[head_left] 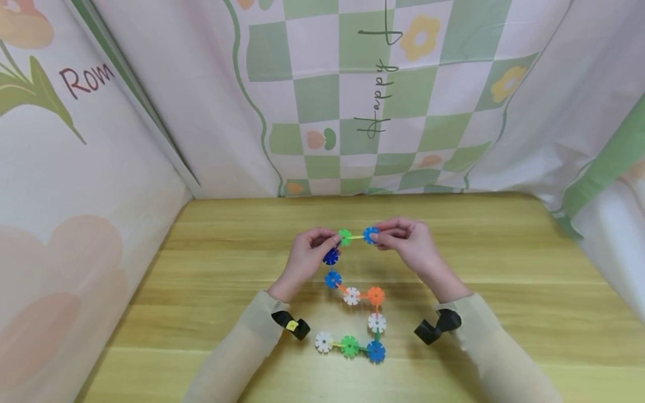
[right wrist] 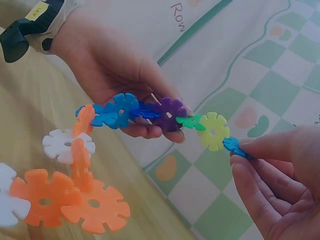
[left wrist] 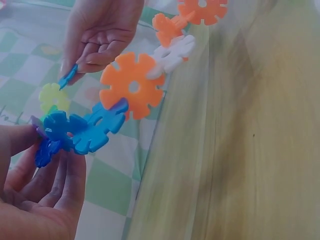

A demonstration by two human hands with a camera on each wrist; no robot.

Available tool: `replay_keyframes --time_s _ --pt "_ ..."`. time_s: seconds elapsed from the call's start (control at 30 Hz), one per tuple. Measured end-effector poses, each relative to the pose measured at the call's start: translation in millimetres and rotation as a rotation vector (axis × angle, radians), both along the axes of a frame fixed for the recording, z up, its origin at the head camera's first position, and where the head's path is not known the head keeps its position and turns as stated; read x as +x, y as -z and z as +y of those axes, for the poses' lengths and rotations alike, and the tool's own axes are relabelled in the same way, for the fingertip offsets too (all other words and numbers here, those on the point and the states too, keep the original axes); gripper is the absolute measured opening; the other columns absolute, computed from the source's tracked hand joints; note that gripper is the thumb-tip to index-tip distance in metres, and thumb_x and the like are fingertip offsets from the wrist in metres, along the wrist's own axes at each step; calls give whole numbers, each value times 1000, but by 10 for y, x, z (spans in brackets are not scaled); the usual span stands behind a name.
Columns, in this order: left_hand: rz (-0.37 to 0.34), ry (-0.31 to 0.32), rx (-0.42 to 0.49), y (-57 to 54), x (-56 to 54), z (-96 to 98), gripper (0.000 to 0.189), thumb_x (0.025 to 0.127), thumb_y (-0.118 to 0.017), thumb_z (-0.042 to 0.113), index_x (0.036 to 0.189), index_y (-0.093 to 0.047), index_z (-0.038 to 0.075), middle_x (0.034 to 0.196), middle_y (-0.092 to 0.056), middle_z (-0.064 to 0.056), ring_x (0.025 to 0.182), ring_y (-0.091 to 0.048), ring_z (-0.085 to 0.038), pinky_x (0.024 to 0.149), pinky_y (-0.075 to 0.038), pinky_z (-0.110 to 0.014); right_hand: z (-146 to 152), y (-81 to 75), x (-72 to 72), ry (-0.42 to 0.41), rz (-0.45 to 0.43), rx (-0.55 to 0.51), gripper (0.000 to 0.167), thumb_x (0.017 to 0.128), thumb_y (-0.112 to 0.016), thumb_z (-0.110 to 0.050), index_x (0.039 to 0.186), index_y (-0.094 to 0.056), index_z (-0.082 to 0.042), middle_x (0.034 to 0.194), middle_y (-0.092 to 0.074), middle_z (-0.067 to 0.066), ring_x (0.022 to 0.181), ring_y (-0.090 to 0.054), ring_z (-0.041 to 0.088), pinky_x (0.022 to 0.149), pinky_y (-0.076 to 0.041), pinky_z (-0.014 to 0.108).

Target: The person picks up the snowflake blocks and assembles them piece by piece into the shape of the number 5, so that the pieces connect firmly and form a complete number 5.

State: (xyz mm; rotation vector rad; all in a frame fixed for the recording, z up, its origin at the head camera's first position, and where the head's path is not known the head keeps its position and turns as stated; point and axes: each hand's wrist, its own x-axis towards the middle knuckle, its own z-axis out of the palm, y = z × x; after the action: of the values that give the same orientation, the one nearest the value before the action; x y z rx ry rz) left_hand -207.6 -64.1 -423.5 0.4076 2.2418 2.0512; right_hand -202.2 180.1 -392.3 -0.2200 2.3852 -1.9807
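A chain of interlocking snowflake discs, notched plastic rounds in several colours, runs in a zigzag between my hands and down toward me. My left hand (head_left: 305,256) pinches the chain by the purple disc (right wrist: 170,112), next to the dark blue disc (head_left: 330,257). With thumb and fingers, my right hand (head_left: 414,245) grips the blue disc (right wrist: 233,146) at the chain's far end. This blue disc meets the edge of a yellow-green disc (right wrist: 213,131); how deep the slots sit is hard to tell. Beside that is a green disc (head_left: 345,237).
Lower down, the chain passes an orange disc (head_left: 375,295) and another blue disc (head_left: 375,352), ending in a white disc (head_left: 324,342). Beneath lies a wooden table (head_left: 227,224). A checked curtain (head_left: 317,101) hangs behind, with a printed cloth (head_left: 90,196) on the left.
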Motion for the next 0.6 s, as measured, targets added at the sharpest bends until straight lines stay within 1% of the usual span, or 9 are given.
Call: replay_keyframes --time_s 0.2,0.37,0.5,0.6 --pt "1 -7 10 14 0 -1 22 104 -64 21 114 -71 3 110 -68 -27 88 -72 -23 79 -60 -34 30 18 -6 20 1 5 30 96 -75 -14 116 -67 7 98 -76 11 82 -74 19 80 -60 32" --pt "6 5 4 17 -1 8 22 104 -63 21 114 -71 3 108 -70 -25 87 -72 -23 78 -60 -33 5 29 -6 7 -6 24 31 96 -75 -18 117 -68 4 100 -75 11 85 -74 22 81 -59 32" --pt "11 24 -12 10 -1 17 24 104 -63 22 115 -72 2 108 -70 -26 89 -72 -27 77 -60 -33 -16 44 -4 0 -2 26 30 97 -74 -17 116 -67 4 102 -75 13 86 -74 23 81 -59 32" --pt "6 22 -21 -2 5 20 25 104 -63 23 115 -72 3 108 -70 -26 91 -72 -32 77 -60 -33 -23 56 -6 3 2 22 28 96 -74 -16 115 -68 4 102 -75 13 85 -74 22 80 -60 33"
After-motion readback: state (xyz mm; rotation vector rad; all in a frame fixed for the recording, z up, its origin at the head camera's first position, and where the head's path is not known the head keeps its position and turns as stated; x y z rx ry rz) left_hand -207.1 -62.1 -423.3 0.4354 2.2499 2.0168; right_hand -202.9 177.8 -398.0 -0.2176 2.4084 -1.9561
